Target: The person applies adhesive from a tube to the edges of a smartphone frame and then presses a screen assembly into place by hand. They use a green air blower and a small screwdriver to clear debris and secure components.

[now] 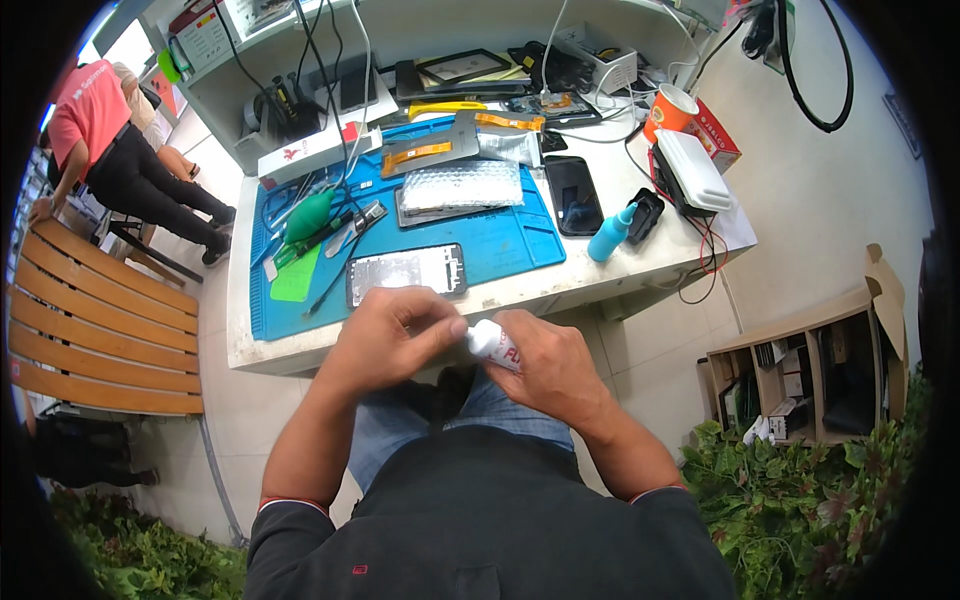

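Note:
Over the desk's front edge, my right hand [548, 365] is wrapped round a small white bottle [492, 343] with red print, its rounded white top tilted up to the left. My left hand [395, 335] is closed, thumb and fingertips pinched together right at that top; anything between them is hidden. Just beyond my left hand, an opened phone housing [408, 272] with a pale, scuffed inner face lies on the blue work mat [510, 245]. Behind it, a bubble-wrap pouch [462, 187] rests on a flat dark panel.
On the mat's left are a green air blower [308, 216], a green card [295, 280] and several hand tools. To the right stand a black phone [573, 196], lying flat, a light-blue bottle [611, 233] and an orange cup [671, 110]. A slatted bench [110, 310] is at left, near another person.

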The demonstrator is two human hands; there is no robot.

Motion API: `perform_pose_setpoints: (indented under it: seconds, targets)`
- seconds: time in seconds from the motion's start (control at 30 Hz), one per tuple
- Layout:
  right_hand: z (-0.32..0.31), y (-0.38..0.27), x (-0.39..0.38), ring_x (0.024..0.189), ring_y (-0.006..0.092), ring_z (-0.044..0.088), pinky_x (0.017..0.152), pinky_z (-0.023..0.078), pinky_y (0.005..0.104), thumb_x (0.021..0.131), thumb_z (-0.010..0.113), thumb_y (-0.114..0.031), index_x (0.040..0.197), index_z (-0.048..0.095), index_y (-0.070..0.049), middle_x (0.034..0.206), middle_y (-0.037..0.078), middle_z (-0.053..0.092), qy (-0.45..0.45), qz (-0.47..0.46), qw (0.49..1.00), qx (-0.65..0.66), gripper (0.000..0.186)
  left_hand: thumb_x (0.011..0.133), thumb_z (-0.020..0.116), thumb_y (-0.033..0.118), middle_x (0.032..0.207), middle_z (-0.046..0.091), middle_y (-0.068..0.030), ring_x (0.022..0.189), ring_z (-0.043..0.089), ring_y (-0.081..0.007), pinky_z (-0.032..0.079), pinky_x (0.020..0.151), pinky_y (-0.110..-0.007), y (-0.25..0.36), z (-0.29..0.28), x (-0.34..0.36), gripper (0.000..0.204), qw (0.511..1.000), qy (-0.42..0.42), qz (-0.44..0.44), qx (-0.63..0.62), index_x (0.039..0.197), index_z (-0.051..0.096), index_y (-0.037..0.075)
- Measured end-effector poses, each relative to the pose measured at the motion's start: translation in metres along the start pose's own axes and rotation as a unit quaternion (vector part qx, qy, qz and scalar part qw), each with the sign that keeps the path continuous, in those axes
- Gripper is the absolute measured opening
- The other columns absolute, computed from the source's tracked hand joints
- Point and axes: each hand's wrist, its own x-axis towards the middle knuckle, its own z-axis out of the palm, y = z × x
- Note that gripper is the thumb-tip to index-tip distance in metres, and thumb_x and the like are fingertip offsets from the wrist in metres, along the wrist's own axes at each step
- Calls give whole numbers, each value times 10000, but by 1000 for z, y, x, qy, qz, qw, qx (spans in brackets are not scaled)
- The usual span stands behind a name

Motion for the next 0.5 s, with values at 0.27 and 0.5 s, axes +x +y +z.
perform_pose_setpoints:
  seconds: [0.27, 0.5]
  targets:
    - [4, 1, 2, 860, 349, 746, 688, 590, 451, 782, 897, -165, 1163, 625, -53, 1015, 138, 720, -19, -1, 999, -32, 482, 966, 845, 106, 959, 795, -75, 858, 729, -109, 566, 776, -245, -14, -2, 1, 263, 994, 2, 106, -27, 1176, 781, -39]
    - [4, -1, 6, 864, 339, 746, 685, 587, 451, 800, 877, -165, 1122, 604, -67, 991, 129, 711, -35, -3, 999, -36, 434, 982, 840, 165, 892, 778, -60, 783, 695, -91, 545, 719, -246, -8, -2, -3, 203, 999, 10, -39, -17, 985, 810, -35]
